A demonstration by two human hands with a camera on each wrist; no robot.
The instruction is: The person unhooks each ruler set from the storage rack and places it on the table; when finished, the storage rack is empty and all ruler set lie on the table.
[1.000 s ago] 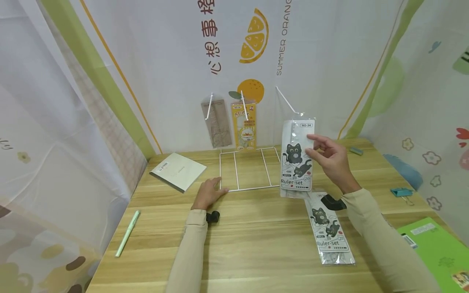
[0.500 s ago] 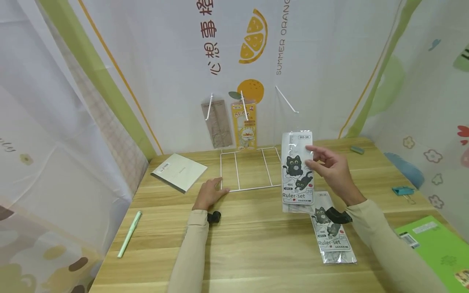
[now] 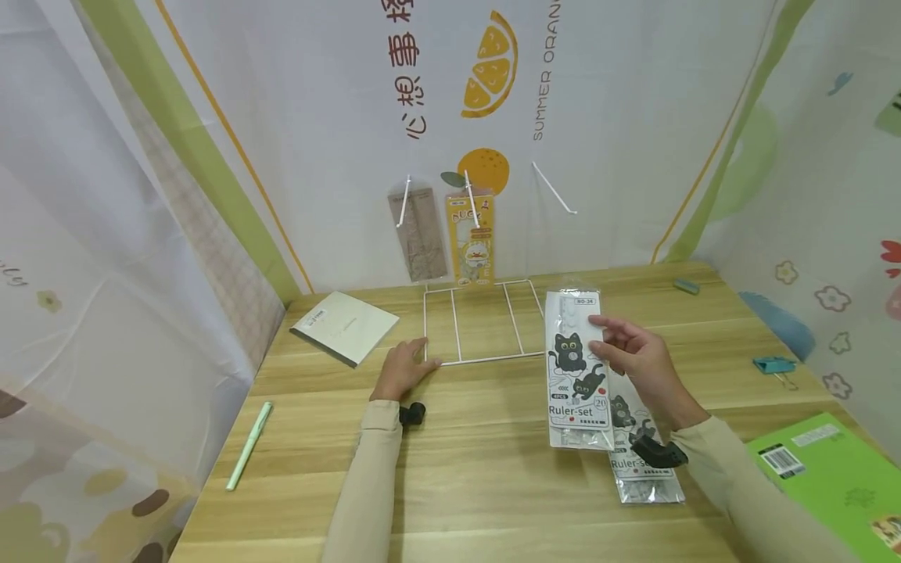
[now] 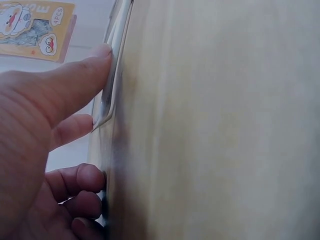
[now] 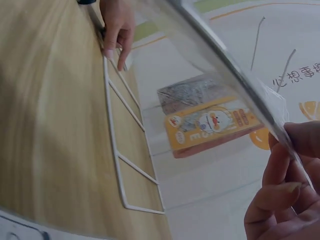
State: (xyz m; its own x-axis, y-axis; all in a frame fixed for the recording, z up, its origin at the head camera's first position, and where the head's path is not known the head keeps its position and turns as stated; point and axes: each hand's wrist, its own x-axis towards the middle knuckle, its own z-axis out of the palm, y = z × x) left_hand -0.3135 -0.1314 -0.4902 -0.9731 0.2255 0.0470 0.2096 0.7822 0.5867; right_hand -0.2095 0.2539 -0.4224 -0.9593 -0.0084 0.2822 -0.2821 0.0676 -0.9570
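My right hand (image 3: pixel 637 363) pinches the right edge of a clear-wrapped ruler set (image 3: pixel 573 395) with black cats on its card. That pack is upright, above the table and in front of the rack's right end. In the right wrist view the thumb and fingers (image 5: pixel 280 200) grip its edge. A similar ruler set (image 3: pixel 644 473) lies on the table, partly hidden behind the held one and the right wrist. My left hand (image 3: pixel 401 367) holds the near left corner of the white wire rack (image 3: pixel 486 360), thumb and index finger on the wire.
On the rack's hooks hang a brown packet (image 3: pixel 420 242) and a yellow duck packet (image 3: pixel 473 250); the right hook (image 3: pixel 554 188) holds nothing. Around lie a pale notebook (image 3: pixel 346 327), a green pen (image 3: pixel 249 446), a teal binder clip (image 3: pixel 774 366), a small green block (image 3: pixel 687 287) and a green book (image 3: pixel 831 477).
My right hand has moved the ruler set down and away from the right hook, toward me, and it now covers more of the set on the table. The left hand stays on the rack's corner.
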